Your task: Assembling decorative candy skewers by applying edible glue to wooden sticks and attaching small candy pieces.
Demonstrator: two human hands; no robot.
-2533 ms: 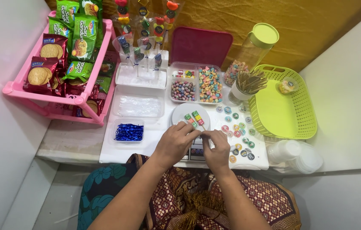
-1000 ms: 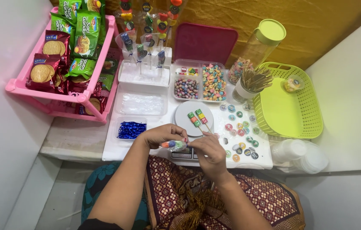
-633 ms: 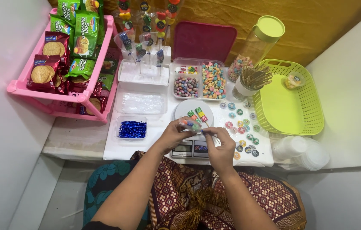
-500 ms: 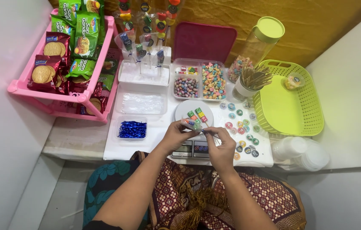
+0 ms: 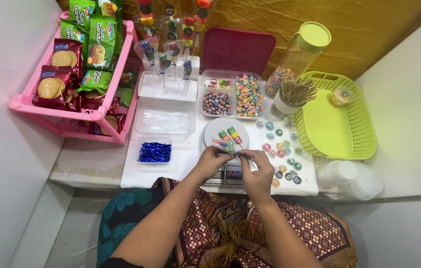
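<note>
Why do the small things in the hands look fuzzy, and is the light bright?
Head view: bright, even light with soft shadows; the small clear sweet packet between the left hand and right hand is too tiny to show sharp; the pink plastic rack looks crisp.

Bright, even overhead light, soft faint shadows, sharp focus throughout, mild wide-angle bending at edges

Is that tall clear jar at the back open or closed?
Closed. The tall clear jar stands upright with its light green lid seated on top, and colourful sweets fill only its lower part.
</note>
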